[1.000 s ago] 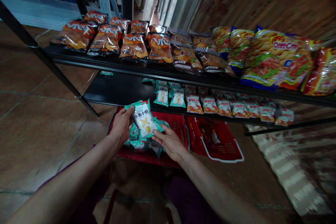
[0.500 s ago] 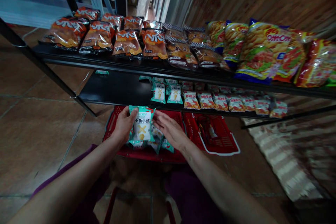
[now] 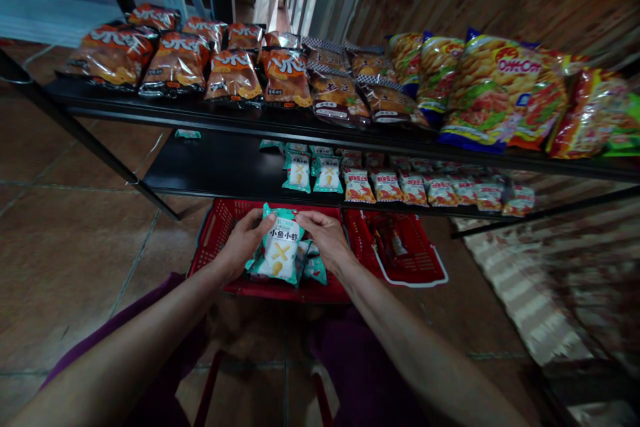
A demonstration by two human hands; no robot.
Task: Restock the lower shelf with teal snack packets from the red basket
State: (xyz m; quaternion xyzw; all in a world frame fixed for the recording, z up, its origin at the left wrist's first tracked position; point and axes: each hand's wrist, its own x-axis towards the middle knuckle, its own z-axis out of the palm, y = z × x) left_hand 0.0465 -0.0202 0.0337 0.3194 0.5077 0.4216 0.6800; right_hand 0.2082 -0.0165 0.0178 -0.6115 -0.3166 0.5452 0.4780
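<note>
A teal and white snack bag point(image 3: 281, 248) is upright between my hands, its printed front facing me. My left hand point(image 3: 250, 237) grips its upper left side, thumb on the front. At the upper right corner, my right hand point(image 3: 325, 233) pinches the same bag between thumb and fingers. Below and behind it, more teal snack bags point(image 3: 315, 269) lie in a red shopping basket point(image 3: 210, 240), partly hidden by the held one. Matching teal bags point(image 3: 327, 175) stand on the lower shelf just beyond.
The black lower shelf point(image 3: 215, 170) also carries a row of small red and white bags point(image 3: 385, 185). Above it, the upper shelf point(image 3: 200, 117) holds orange bags point(image 3: 235, 77), brown bags point(image 3: 340, 97) and large yellow bags point(image 3: 490, 93). A second red basket point(image 3: 420, 253) stands at right.
My right hand has closed from loosely spread fingers onto the bag's upper right corner. The held bag has shifted slightly right, and the view has moved a little.
</note>
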